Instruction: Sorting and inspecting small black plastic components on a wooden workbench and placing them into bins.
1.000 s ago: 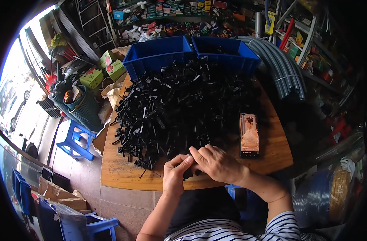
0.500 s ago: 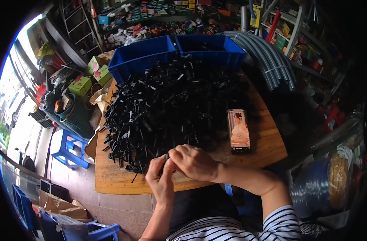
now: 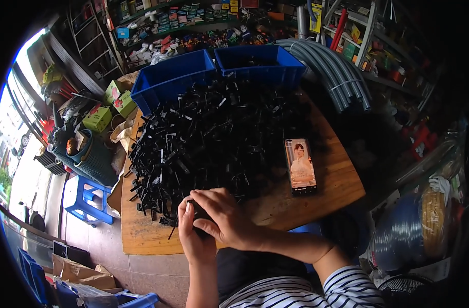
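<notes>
At the table's near edge my two hands meet over a small black plastic part (image 3: 195,206), mostly hidden by the fingers. My left hand (image 3: 195,244) is closed on it from below and the left, fingers pointing up. My right hand (image 3: 228,219) curves over the top, its fingertips against the left fingers and its thumb lower down, also around the part. Just beyond the hands spreads a large heap of small black plastic parts (image 3: 208,138), some with thin stems. The exact shape of the held part does not show.
Two blue bins (image 3: 173,77) stand behind the heap on the wooden table (image 3: 327,195). A lit phone (image 3: 301,167) lies to the right. A blue stool (image 3: 88,200) is at the left, grey hoses (image 3: 329,72) at the back right, a wrapped coil (image 3: 404,236) at the lower right.
My hands have shifted slightly left. My right hand has gone from tightly bunched fingers to longer fingers arched over the left fingertips. The whole view has shifted a little.
</notes>
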A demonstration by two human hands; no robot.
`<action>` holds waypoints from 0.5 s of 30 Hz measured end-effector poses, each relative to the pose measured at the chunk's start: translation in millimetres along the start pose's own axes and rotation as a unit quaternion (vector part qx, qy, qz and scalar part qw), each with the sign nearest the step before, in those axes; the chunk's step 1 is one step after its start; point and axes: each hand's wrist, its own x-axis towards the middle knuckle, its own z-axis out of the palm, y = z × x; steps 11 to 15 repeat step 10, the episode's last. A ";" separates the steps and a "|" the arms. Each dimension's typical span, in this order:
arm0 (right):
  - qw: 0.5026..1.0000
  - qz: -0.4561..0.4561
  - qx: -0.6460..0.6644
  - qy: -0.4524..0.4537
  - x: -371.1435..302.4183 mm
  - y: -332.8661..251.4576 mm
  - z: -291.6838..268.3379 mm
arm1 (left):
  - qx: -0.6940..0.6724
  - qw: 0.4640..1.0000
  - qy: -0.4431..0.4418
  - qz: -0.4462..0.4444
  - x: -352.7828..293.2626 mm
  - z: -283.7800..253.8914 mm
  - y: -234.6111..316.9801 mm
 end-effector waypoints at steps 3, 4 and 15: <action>0.997 0.021 -0.070 0.019 -12.9 -6.0 -8.7 | -0.033 0.997 0.048 -0.057 8.3 2.2 -19.9; 0.997 0.027 -0.052 0.050 -12.5 -6.4 -17.7 | -0.036 0.992 0.080 -0.087 10.3 7.1 -22.9; 0.972 0.148 0.081 0.165 -34.5 22.7 -64.6 | -0.113 0.979 -0.008 -0.169 102.2 74.9 -27.8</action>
